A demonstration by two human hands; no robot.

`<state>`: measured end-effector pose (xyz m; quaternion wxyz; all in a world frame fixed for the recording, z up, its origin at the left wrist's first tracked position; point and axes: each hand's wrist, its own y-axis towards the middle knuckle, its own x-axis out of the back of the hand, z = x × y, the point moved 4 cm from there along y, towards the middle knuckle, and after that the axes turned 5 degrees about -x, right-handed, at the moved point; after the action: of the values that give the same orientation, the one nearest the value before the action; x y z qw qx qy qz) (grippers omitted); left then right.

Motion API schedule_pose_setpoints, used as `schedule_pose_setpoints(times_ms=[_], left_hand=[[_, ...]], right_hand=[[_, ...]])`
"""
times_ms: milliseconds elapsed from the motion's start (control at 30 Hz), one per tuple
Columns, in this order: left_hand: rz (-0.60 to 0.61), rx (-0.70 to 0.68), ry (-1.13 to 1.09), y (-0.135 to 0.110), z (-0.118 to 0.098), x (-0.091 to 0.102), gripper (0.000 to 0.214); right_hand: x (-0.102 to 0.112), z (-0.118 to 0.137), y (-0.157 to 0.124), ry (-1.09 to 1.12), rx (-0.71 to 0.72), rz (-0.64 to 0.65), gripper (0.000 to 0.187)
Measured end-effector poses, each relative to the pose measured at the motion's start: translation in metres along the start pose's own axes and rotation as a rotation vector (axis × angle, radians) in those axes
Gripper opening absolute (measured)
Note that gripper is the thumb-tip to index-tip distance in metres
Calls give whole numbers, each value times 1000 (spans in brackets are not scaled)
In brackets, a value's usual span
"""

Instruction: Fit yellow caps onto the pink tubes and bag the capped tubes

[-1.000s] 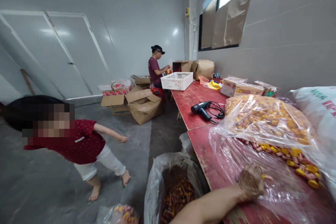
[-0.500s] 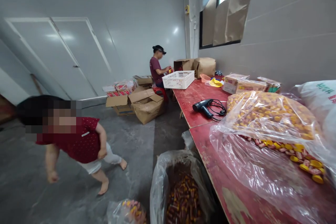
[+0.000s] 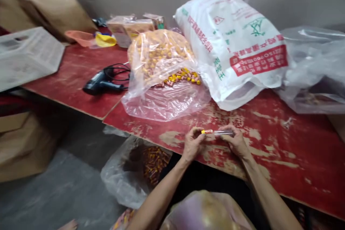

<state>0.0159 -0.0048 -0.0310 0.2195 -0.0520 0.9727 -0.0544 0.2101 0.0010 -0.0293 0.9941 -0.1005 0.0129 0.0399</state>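
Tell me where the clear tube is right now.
In the head view, the clear tube is right of and below centre, held in the right hand, beside the yellow-capped piece in the left hand.

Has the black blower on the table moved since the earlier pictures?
No: against the seam in the red tabletop, the black blower lies where it did, just beyond it, beside the clear bag. The camera has turned.
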Motion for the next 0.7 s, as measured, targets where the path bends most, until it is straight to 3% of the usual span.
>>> schedule_pose_setpoints(times_ms=[167,367,600,700], left_hand=[[41,12,-7,-12,-1,-13,30],[-53,-15,5,-21,-5,-13,25],[-69,-19,117,-29,-5,-7,29],[-82,-37,127,-38,-12,-12,27]], right_hand=[[-17,11,0,-63,6,57,28],[-38,23,-11,-226,32,164,27],[-43,19,-14,-182,-3,130,38],[-51,19,-25,-294,15,123,38]])
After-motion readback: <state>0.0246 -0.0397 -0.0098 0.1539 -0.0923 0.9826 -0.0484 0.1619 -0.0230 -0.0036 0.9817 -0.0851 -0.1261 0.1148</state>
